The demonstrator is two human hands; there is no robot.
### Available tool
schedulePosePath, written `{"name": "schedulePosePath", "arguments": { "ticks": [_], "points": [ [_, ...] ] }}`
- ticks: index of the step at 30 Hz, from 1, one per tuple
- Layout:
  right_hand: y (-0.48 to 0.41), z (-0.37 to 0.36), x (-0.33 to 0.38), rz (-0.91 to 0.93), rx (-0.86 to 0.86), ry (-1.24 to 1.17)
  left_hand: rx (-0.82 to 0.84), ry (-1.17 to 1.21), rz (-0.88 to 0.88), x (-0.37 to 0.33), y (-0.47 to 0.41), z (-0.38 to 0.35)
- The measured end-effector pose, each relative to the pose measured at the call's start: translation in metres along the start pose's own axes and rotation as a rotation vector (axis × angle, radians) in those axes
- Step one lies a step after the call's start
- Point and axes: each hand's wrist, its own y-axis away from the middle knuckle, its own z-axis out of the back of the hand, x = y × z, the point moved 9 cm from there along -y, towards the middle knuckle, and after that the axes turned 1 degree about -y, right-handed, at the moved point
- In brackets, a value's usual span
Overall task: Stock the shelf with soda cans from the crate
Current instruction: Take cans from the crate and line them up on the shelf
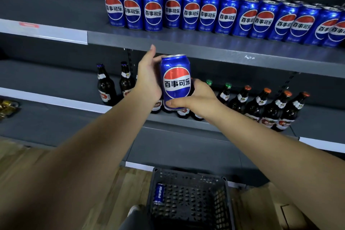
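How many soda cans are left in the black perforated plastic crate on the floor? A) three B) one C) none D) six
B: a single blue Pepsi soda can shows in the black perforated plastic crate, against its left wall.

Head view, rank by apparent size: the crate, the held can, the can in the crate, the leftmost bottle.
1. crate
2. held can
3. leftmost bottle
4. can in the crate
The two cans may match; the held one is just nearer the camera.
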Motion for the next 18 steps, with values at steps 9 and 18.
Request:
{"name": "schedulePosePath", "arguments": {
  "ticks": [9,18],
  "points": [
    [-0.063,0.024,0.026,0.084,-0.317,-0.015,-0.190,-0.393,-0.317,-0.053,-0.065,0.028],
    [-0.142,0.047,0.076,0.205,-0.519,0.080,-0.039,-0.660,-0.499,-0.118,-0.132,0.012]
  ]
}}
